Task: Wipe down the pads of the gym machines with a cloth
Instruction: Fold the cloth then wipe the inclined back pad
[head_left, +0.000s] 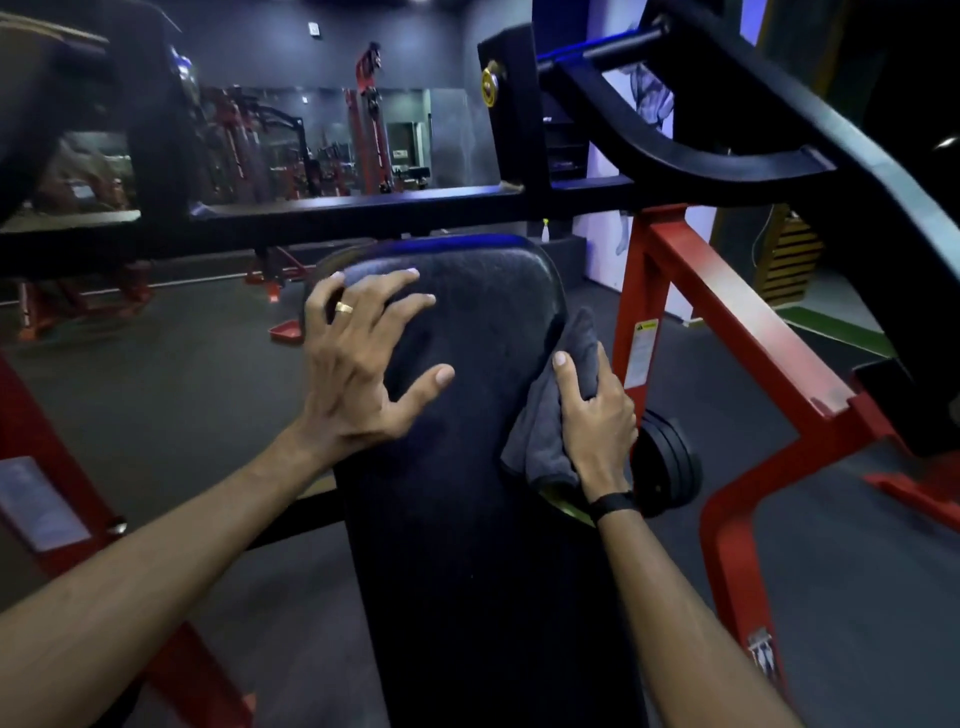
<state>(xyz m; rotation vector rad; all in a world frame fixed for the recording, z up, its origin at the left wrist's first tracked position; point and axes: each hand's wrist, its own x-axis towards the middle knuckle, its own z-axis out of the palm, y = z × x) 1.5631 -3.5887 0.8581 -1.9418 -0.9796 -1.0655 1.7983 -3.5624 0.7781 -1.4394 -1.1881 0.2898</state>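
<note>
A long black pad of a gym machine runs from the bottom of the view up to a rounded top end. My left hand rests on the pad's upper left side with its fingers spread. My right hand grips a folded dark grey cloth and presses it against the pad's right edge. The fingers of my right hand curl behind the edge and are hidden.
The machine's red frame rises at the right, with a black lever arm overhead. A black crossbar runs behind the pad. Black weight plates sit low at the right. A spray bottle stands far back. Dark floor lies at the left.
</note>
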